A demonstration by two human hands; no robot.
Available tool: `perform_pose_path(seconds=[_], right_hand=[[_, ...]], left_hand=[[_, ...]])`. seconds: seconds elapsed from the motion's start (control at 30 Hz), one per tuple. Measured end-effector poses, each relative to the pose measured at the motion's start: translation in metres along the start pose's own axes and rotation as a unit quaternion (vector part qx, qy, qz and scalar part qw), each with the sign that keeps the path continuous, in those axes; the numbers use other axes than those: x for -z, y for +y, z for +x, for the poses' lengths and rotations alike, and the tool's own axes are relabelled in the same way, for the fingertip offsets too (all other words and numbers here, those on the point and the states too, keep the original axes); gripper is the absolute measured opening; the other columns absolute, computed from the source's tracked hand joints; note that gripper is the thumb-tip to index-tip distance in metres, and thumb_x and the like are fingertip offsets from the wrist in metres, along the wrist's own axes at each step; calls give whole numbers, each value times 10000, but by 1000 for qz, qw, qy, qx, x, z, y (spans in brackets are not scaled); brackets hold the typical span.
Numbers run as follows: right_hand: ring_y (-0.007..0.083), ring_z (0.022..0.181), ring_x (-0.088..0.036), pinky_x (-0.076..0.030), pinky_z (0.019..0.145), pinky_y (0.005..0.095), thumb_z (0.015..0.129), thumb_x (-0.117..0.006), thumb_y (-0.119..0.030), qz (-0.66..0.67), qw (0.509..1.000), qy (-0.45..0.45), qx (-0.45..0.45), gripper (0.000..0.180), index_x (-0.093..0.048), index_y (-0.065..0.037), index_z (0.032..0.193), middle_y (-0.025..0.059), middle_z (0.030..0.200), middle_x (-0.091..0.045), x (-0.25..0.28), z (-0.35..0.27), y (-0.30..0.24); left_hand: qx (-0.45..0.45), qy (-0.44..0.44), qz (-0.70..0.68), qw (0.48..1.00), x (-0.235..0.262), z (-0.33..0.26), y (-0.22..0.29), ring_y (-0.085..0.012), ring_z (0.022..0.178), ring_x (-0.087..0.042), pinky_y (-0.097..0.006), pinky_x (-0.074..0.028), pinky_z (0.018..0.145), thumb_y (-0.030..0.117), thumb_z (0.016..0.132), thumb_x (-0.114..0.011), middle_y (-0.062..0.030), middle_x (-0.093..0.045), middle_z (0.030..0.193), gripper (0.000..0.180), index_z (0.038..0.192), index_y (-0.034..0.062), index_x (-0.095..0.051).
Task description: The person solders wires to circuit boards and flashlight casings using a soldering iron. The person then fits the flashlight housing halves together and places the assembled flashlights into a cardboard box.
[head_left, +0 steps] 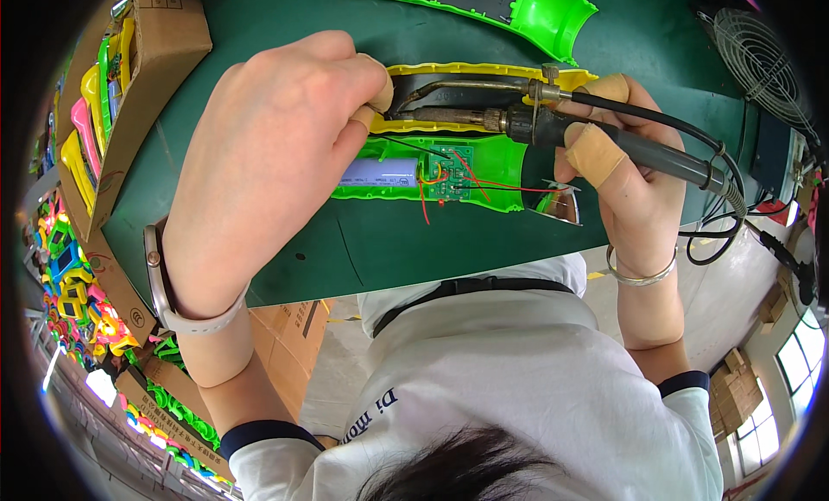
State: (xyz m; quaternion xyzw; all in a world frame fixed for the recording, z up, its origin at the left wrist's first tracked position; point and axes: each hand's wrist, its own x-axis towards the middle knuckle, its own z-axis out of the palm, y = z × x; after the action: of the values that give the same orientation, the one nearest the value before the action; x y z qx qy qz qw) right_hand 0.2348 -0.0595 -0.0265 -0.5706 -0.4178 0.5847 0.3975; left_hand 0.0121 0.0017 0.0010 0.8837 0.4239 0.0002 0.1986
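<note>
My right hand [626, 147], with tape on its thumb and a finger, is wrapped round a soldering iron [635, 154] that has a solder-feed tube [462, 85] clamped above it. The iron's tip points left, close to my left fingertips. My left hand [289, 130] is closed in a pinch there; what it pinches is hidden. Below the iron lies a green plastic shell half [496, 166] holding a purple cylindrical battery [380, 173] and a green circuit board [449, 180]. Thin red and black wires come off the board, one black wire running toward my left fingers. A yellow shell half [414, 70] lies behind the iron.
Another green shell half [548, 17] lies at the table's far side. A cardboard box [173, 34] of colourful plastic parts stands at the left of the green table [285, 263]. A wire-guarded fan [760, 65] and black cables [725, 233] are at the right.
</note>
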Motion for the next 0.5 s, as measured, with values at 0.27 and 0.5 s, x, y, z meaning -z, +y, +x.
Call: perform_pose_path(seconds=[0.27, 0.5], right_hand=[[112, 566, -544, -445, 549, 204, 735, -604, -95, -22, 1000, -7, -8, 268, -550, 102, 908, 61, 729, -538, -5, 0, -2], [18, 521, -480, -379, 441, 146, 717, -668, -127, -19, 1000, 5, 15, 231, -589, 20, 876, 21, 705, -586, -5, 2, 5]], left_hand=[[-3, 6, 19, 1000, -1, 0, -1, -269, 629, -519, -351, -401, 550, 5, 675, -549, -102, -487, 712, 102, 772, 29, -568], [-6, -4, 24, 1000, -1, 2, 0, -277, 629, -509, -364, -393, 551, 8, 674, -540, -107, -466, 704, 96, 766, 26, -558]])
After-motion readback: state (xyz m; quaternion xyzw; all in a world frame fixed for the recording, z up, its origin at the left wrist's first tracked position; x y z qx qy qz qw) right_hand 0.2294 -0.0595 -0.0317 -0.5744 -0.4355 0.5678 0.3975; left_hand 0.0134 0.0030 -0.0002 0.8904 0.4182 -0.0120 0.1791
